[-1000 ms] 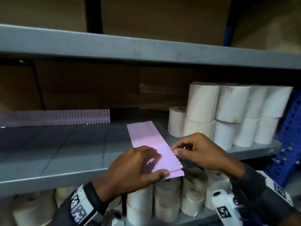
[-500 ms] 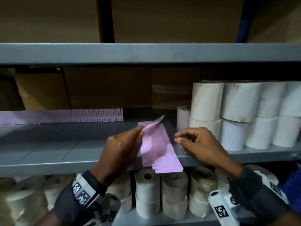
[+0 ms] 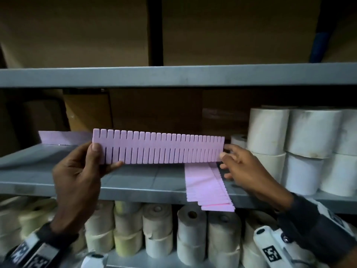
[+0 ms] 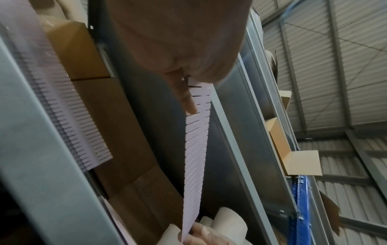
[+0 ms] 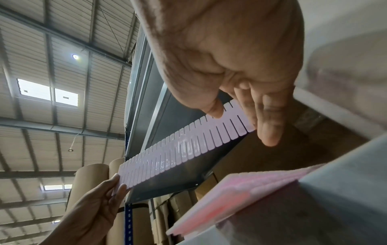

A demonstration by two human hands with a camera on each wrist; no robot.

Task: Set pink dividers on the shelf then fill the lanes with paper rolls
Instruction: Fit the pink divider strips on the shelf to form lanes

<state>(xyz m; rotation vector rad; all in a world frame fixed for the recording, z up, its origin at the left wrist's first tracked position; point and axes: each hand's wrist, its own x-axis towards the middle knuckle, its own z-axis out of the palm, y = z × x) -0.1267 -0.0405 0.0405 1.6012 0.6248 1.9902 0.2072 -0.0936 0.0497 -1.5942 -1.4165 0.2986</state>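
Observation:
I hold one pink slotted divider [image 3: 158, 149] upright and level in front of the grey middle shelf [image 3: 135, 190]. My left hand [image 3: 106, 155] pinches its left end, thumb in front, fingers behind. At the right end my right hand [image 3: 224, 150] pinches it between thumb and fingers, as the right wrist view shows [image 5: 243, 122]. A stack of pink dividers [image 3: 206, 182] lies flat on the shelf under my right hand and overhangs the front edge. Another pink divider [image 3: 63, 137] stands along the back left. White paper rolls [image 3: 289, 147] are stacked at the shelf's right.
The lower shelf holds many paper rolls [image 3: 154, 229] standing in rows. Cardboard boxes [image 3: 87, 111] fill the space behind the middle shelf. The upper shelf's edge [image 3: 173, 76] runs just above the held divider. Bare shelf surface [image 3: 58, 167] lies left of the stack.
My left hand lifted one divider off the stack and turned it upright and level. My right hand moved up from the stack's edge and took the divider's right end.

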